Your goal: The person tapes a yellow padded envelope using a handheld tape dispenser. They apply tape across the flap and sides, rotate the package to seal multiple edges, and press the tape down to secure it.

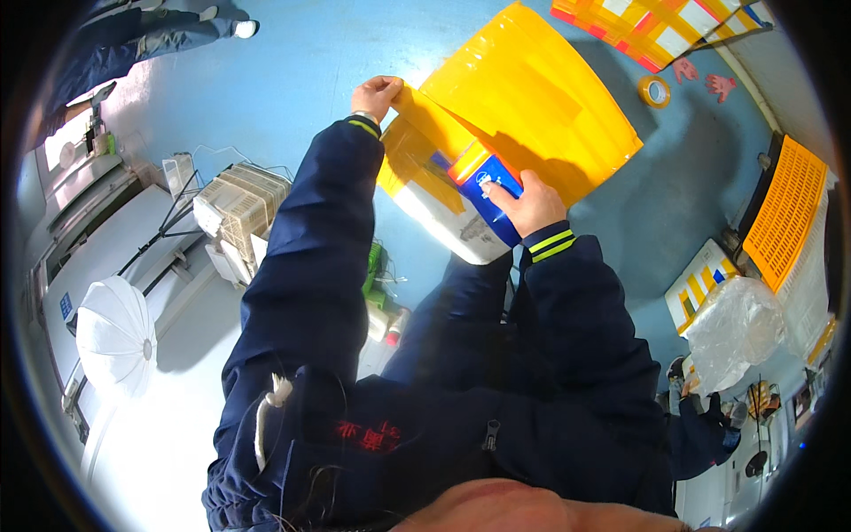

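Observation:
In front of me is a large box wrapped in shiny yellow tape, with a whitish, partly yellow section on its near left. At its far left corner my left hand pinches the edge of the yellow surface between thumb and fingers. My right hand grips a blue block-shaped pack with an orange end and a white mark. That pack lies against the near part of the box, and the palm hides some of it. Whether the whitish section is the outside or the inside of the box, I cannot tell.
Right of the box, a tape roll lies on the blue floor, near two pink hand-shaped things. A taped box stands beyond. Rightward are an orange crate and a clear plastic bag. A beige crate and white umbrella stand left.

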A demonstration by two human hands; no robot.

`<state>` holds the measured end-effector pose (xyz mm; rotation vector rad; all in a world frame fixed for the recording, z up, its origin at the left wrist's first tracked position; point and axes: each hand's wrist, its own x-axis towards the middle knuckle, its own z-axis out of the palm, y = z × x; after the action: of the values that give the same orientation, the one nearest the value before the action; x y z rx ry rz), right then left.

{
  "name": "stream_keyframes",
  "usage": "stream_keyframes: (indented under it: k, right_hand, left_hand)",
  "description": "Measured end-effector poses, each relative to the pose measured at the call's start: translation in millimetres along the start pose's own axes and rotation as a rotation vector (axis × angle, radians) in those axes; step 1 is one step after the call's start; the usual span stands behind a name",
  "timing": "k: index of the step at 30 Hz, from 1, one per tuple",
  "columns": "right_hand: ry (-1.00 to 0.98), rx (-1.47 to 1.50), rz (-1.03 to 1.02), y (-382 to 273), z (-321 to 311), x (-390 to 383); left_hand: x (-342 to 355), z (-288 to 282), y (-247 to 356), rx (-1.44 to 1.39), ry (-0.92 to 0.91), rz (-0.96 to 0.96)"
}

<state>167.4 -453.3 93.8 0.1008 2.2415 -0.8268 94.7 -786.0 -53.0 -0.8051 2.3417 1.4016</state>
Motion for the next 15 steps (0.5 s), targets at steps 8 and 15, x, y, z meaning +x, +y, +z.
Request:
stream_keyframes:
  k: [8, 15]
  right_hand:
    - [-0.093, -0.041, 0.411, 160.0, -11.0, -93.0]
    - [-0.180, -0.001, 0.627, 217.6, 46.8, -30.1]
  left_hand:
    - [-3.7, 34.0, -36.4, -0.455, -0.001, -0.024]
    - [-23.7, 42.3, -7.3, 0.206, 0.190, 0.008]
